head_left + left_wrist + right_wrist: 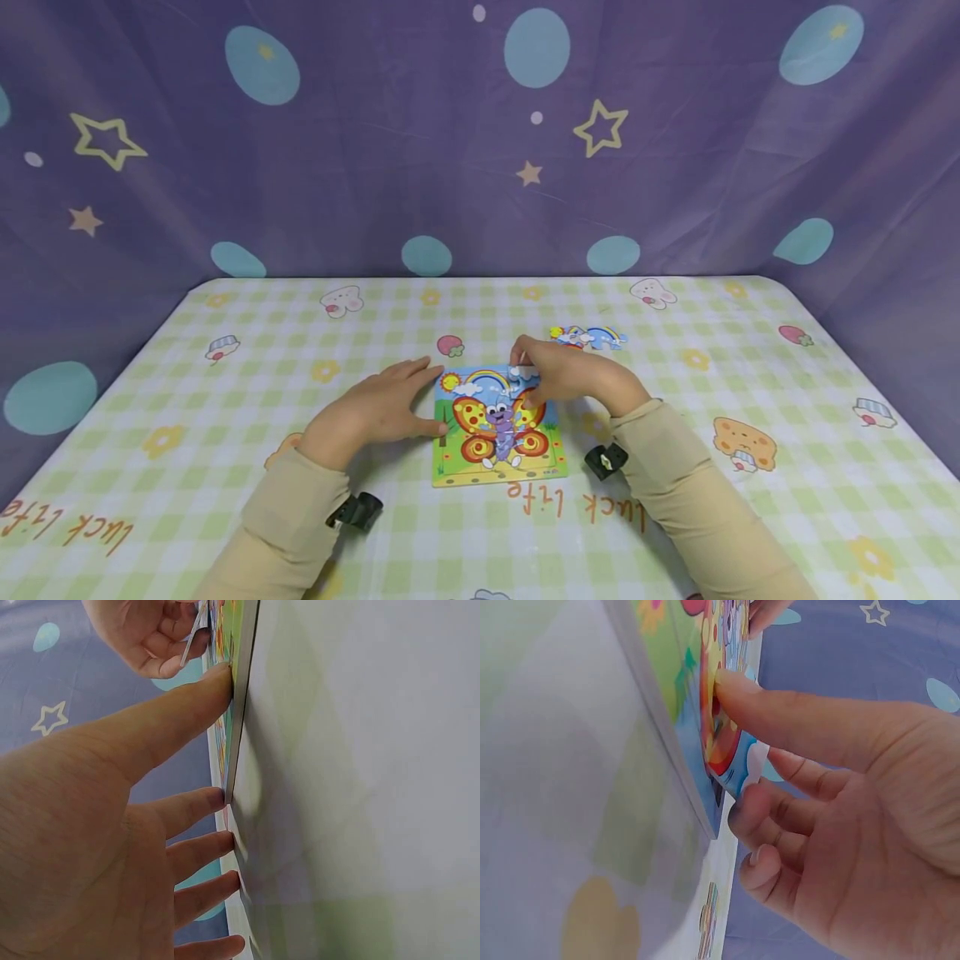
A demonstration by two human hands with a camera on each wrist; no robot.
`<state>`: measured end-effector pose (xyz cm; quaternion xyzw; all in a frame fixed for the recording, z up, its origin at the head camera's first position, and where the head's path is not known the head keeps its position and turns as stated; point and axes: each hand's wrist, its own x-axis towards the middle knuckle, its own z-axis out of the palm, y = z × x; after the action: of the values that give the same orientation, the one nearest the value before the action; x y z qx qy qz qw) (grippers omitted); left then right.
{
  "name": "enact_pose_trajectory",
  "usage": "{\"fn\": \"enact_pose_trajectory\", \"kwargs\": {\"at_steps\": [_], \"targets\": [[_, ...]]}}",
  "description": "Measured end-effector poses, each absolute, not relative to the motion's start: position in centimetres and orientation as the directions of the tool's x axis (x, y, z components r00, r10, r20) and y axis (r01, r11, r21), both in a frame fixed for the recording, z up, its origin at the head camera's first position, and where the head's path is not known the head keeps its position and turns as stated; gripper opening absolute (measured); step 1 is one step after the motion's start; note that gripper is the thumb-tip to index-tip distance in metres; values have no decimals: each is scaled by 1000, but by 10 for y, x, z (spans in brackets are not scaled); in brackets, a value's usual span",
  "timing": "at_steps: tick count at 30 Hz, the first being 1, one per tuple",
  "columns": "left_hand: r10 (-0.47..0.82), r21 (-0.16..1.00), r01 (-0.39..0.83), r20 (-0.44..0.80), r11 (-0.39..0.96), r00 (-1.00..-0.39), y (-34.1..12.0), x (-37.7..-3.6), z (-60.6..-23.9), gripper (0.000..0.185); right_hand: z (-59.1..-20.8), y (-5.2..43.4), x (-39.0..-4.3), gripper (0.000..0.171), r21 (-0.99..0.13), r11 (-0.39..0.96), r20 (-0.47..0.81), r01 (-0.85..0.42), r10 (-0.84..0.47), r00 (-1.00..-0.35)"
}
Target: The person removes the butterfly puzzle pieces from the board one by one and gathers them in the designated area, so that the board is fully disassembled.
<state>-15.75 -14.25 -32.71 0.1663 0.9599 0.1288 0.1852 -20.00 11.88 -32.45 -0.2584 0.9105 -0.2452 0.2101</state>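
R hand (558, 371) pinches puzzle pc (739, 763), tilted up at bd (498, 479) far-R corner, R nearer | L hand (378, 408) uncurled, touching bd L edge | pc long axis unclear, part-hidden

a curtained-off nook with a playroom look; what kind of room surrounds it cannot be told. purple cloth (420, 183) with printed stars (528, 173) and blue ovals (537, 47) hangs beyond the hands (378, 410) and to either side. under them, the worktop (825, 492) shows green-and-white checks and cartoon animals (744, 442).
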Motion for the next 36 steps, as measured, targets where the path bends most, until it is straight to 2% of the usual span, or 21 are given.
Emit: {"fn": "enact_pose_trajectory", "kwargs": {"at_steps": [4,12,22,36], "targets": [[371,310,275,-312,910,-875,-143,-158,-327,88,-322,121,-199,41,-557,741,-235,-376,-574,-784],[374,312,279,-307,908,-875,-143,-157,-327,88,-320,130,-205,16,-577,681,-124,-450,-618,-776],[374,316,277,-305,907,-876,-144,-157,-327,88,-314,143,-211,14,-589,638,-30,-497,-631,-775],[372,306,280,-303,910,-877,-144,-156,-327,88,-305,168,-217,13,-608,654,-25,-450,-583,-812]]}}
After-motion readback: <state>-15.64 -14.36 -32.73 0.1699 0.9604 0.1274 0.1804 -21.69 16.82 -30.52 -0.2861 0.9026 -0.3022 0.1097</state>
